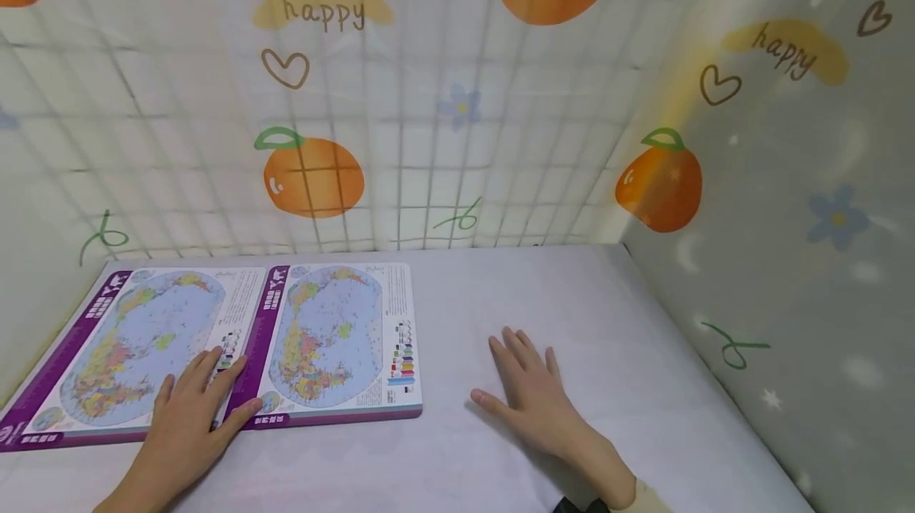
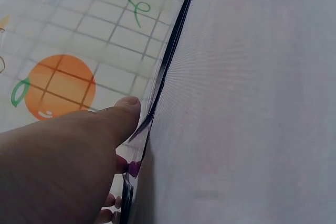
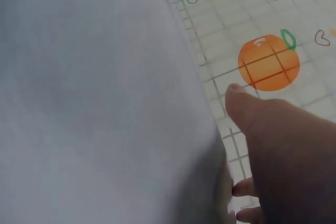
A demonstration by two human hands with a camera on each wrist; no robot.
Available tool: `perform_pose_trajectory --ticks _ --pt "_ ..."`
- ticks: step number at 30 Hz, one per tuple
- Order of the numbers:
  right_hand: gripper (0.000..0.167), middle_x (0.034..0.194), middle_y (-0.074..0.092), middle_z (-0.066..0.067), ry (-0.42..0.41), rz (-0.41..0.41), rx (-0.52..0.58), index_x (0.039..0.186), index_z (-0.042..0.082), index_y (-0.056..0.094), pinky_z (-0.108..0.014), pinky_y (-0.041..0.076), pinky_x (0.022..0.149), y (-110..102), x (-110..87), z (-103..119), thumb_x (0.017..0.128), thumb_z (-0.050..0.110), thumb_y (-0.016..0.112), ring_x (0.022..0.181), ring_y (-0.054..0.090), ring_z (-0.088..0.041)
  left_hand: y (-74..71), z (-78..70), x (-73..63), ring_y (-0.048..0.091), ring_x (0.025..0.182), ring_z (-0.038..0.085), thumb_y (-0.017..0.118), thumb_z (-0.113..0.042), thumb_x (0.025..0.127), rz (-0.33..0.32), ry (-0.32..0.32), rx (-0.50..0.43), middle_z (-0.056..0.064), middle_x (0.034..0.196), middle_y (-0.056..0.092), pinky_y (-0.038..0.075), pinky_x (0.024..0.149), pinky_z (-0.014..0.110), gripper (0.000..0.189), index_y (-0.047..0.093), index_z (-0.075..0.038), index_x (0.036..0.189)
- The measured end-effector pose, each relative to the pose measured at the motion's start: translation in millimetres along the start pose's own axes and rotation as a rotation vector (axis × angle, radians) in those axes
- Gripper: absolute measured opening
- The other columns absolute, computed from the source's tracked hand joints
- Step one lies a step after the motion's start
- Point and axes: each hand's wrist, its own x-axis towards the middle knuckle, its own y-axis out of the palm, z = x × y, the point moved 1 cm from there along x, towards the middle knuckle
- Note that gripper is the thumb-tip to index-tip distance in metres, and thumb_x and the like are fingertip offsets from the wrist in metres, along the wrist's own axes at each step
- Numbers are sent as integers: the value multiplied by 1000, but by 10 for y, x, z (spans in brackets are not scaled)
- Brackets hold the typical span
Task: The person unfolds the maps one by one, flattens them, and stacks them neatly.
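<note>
Two flat world map boards with purple bands and rounded corners lie side by side in the head view. My left hand (image 1: 184, 422) rests over the near right corner of the left map board (image 1: 136, 330), fingers extended and thumb reaching over the near left corner of the right map board (image 1: 332, 330). In the left wrist view the left hand (image 2: 63, 156) shows its thumb at the boards' edge, seen nearly side-on. To the right of the boards, my right hand (image 1: 534, 398) is spread palm down at the white tabletop, holding nothing; its thumb (image 3: 239, 106) shows in the right wrist view.
A white cloth-like tabletop (image 1: 443, 465) fills the lower scene. Behind it stands a wire grid covered with a printed sheet (image 1: 400, 171) of oranges, hearts and "happy" lettering. A similar printed sheet (image 1: 779, 275) closes off the right side.
</note>
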Motion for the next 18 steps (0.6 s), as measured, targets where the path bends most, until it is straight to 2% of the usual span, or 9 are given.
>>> perform_pose_trajectory --ticks 6,10,18 --pt "91 171 31 -20 25 24 12 162 8 40 -79 11 121 15 21 64 97 67 62 160 23 -45 -1 -27 -9 30 149 54 71 -53 97 -21 4 -12 33 160 38 15 112 84 72 56 -7 150" --pt "93 172 30 -18 27 39 7 164 9 37 -77 12 122 22 42 78 97 68 61 160 22 -44 7 -29 4 29 149 54 70 -53 98 -13 8 -21 33 161 37 13 114 84 72 56 -5 151" --pt "90 175 21 -15 28 129 -12 163 17 42 -78 11 121 36 92 198 95 74 58 162 16 -44 4 -38 -1 28 150 55 70 -52 98 3 5 -28 34 161 36 15 113 84 73 55 -4 150"
